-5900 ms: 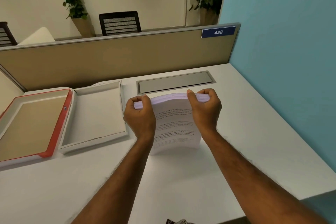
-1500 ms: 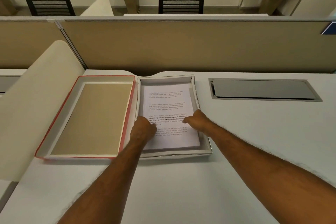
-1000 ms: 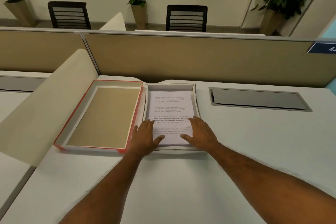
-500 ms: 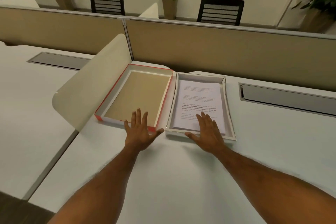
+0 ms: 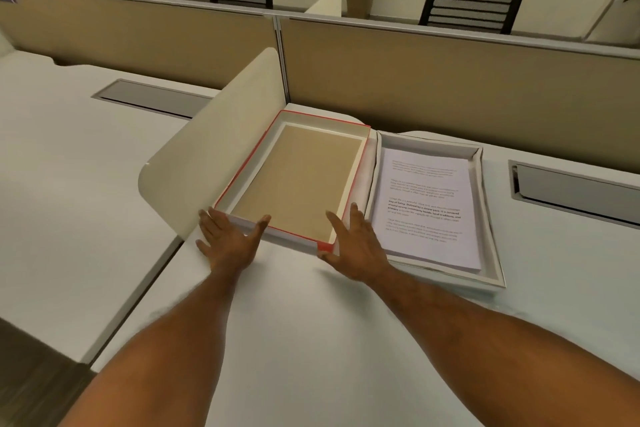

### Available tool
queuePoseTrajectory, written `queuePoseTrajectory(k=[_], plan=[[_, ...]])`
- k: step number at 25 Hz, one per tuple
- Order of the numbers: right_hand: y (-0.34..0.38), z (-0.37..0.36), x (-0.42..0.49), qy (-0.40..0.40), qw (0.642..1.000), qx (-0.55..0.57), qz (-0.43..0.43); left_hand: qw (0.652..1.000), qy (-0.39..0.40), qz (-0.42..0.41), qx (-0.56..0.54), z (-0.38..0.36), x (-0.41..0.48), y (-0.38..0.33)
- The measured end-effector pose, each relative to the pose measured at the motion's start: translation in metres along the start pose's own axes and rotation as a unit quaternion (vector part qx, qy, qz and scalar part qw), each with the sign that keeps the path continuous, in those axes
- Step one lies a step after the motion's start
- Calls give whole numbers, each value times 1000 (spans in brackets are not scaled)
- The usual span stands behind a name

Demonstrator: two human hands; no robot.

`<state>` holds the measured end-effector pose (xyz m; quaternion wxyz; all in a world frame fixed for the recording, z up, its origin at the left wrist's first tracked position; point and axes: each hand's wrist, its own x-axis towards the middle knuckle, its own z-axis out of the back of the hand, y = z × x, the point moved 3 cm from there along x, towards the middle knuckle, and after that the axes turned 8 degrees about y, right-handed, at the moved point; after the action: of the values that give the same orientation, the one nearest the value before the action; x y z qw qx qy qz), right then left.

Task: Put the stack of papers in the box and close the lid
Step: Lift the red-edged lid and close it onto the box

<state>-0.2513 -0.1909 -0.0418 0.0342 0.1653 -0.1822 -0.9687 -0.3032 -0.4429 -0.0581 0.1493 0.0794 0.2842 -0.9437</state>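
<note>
The stack of printed papers (image 5: 429, 208) lies flat inside the white box (image 5: 493, 253), right of centre on the desk. Left of it, touching, the red-edged lid (image 5: 242, 180) lies upside down, its brown inside facing up. My left hand (image 5: 230, 241) is at the lid's near left corner, fingers spread, thumb against the near wall. At the lid's near right corner is my right hand (image 5: 356, 246), fingers spread between lid and box, thumb by the red corner. Neither hand has closed around the lid.
A cream curved divider panel (image 5: 211, 146) stands just left of the lid. A tan partition wall (image 5: 450, 87) runs along the desk's back. A grey cable hatch (image 5: 571, 194) sits right of the box. Black chairs and potted plants stand beyond the partition.
Both hands left the papers and shifted left to the lid's near corners. The view swung left as well. The papers stay in the box.
</note>
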Motion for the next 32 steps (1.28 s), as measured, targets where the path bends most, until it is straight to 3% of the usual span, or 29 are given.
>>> queuePoseTrajectory(k=[5,9,13,21,24,27,32], plan=[[10,-6,9,16,994,-112,8,996,23,22,-79,3,26,8],[10,-9,5,-11,995,-94,18,982,-32,9,-184,0,28,4],[6,-7,0,-88,992,-76,52,929,-81,-37,-360,5,20,-10],[-6,10,-20,-188,979,-22,68,799,18,24,-601,4,9,-43],[-11,14,-29,-170,984,-4,55,757,18,9,-653,14,-1,-57],[-12,27,-35,-160,987,16,20,767,-5,-49,-640,27,-18,-78],[33,61,-39,-219,970,10,106,792,-46,-130,-595,35,-59,-120]])
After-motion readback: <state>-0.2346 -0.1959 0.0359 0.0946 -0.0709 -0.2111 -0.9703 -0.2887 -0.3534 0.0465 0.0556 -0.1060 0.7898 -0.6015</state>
